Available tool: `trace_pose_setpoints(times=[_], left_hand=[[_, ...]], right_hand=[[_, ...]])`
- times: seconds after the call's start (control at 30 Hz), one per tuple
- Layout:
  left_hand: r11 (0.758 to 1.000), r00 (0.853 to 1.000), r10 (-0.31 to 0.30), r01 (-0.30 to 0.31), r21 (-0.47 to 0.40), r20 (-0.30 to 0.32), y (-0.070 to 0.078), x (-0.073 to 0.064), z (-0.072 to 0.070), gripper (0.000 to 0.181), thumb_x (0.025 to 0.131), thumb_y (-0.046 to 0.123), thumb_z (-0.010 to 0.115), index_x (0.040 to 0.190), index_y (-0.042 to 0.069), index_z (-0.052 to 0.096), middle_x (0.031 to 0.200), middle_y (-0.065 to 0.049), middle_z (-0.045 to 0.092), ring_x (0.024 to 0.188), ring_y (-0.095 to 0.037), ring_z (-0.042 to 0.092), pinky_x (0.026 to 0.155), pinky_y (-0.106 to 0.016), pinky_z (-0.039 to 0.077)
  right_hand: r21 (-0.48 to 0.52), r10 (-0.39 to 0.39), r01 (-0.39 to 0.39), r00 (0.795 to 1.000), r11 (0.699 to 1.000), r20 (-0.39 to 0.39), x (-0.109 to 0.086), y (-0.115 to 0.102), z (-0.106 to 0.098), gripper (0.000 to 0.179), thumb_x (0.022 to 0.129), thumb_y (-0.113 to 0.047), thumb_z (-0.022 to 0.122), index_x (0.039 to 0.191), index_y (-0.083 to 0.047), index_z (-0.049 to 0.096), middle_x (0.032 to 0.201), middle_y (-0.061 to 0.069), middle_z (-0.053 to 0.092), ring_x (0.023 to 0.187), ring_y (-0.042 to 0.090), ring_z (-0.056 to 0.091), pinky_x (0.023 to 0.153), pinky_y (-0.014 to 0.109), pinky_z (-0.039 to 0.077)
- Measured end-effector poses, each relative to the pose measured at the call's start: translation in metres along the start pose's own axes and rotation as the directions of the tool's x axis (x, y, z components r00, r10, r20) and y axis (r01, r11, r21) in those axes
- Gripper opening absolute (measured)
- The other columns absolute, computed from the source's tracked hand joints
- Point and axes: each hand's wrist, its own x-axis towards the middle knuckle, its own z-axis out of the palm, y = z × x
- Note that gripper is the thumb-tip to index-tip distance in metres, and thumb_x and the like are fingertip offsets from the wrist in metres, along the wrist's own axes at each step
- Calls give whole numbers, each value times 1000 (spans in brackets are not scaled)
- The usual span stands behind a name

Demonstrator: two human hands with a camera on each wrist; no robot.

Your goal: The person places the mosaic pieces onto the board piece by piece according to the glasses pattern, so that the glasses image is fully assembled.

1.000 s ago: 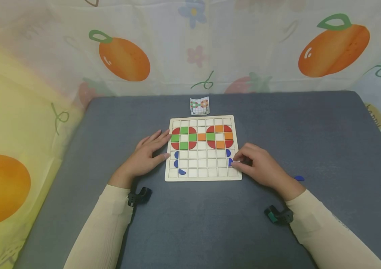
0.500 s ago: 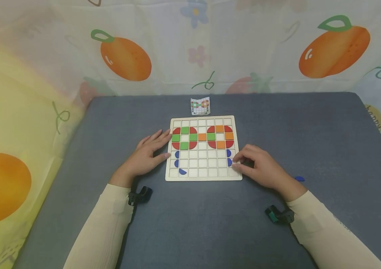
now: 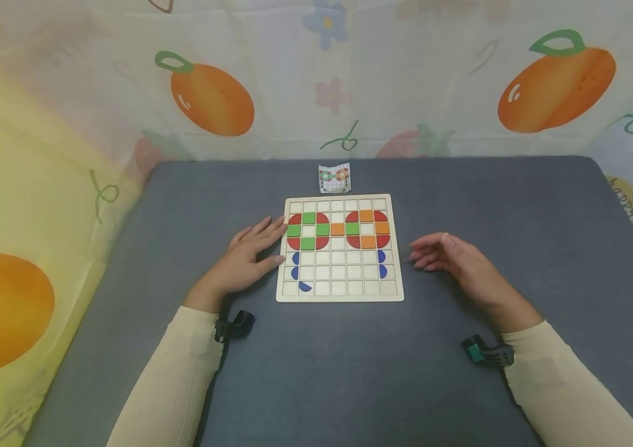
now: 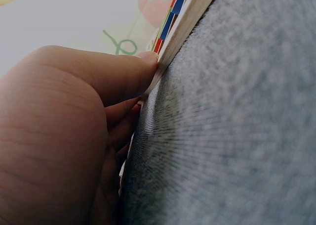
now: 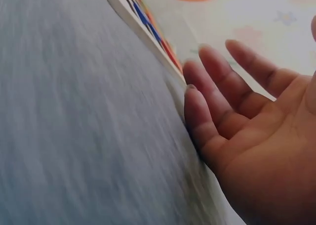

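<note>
A pale wooden grid board (image 3: 338, 298) lies on the table, with red, green and orange tiles forming two rounded rings joined by an orange tile (image 3: 337, 230). Below the left ring sit two blue half-circle pieces and a tilted blue piece (image 3: 305, 287); two more blue half-circles (image 3: 383, 271) line the right side. My left hand (image 3: 243, 261) rests at the board's left edge, fingers extended and thumb (image 4: 133, 76) touching its side. My right hand (image 3: 456, 267) is off the board to the right, palm turned inward, fingers loosely bent and holding nothing.
A small printed card (image 3: 335, 179) showing a similar coloured pattern stands just behind the board. The grey-covered table (image 3: 327, 372) extends around it, with a fruit-print cloth (image 3: 405, 74) hanging at the back.
My right hand has let go of the lower right blue half-circle, left it on the board, and moved right, turning its palm inward. The loose blue piece on the table is now hidden. The left hand stays put.
</note>
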Motion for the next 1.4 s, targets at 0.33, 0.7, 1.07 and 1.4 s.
trace_pose_setpoints(times=[0.33, 0.7, 1.07, 1.4], left_hand=[[1000, 1000, -4, 4, 4, 5, 0, 0, 0, 76, 108, 37, 68, 173, 18, 34, 178, 7, 23, 166, -22, 9, 129, -54, 1], [1000, 1000, 3, -3, -10, 3, 2, -1, -2, 76, 107, 34, 70, 172, 16, 35, 178, 4, 25, 166, -24, 10, 128, -55, 1], [1000, 1000, 4, -4, -11, 11, 4, -1, -4, 76, 108, 33, 70, 172, 15, 34, 178, 4, 24, 166, -25, 10, 128, -56, 1], [1000, 1000, -3, 3, -7, 8, 4, -1, -3, 76, 107, 33, 70, 172, 16, 35, 178, 4, 25, 166, -24, 10, 128, -56, 2]], right_hand=[[43, -75, 76, 996, 996, -40, -27, 10, -34, 54, 122, -22, 26, 137, 21, 56, 125, 26, 68, 113, 23, 69, 98, 25, 53], [164, -171, 166, 985, 972, 18, -59, 23, -69, 47, 121, -11, 25, 143, 21, 52, 134, 20, 68, 124, 21, 66, 106, 26, 48], [-127, 68, -70, 997, 989, -22, -80, 18, -90, 33, 109, 9, 55, 142, 9, 61, 133, 6, 73, 118, 11, 69, 96, 17, 52], [-390, 102, -86, 995, 917, 20, -84, 21, -96, 46, 93, 7, 83, 136, -3, 71, 122, 2, 70, 102, 9, 65, 84, 14, 49]])
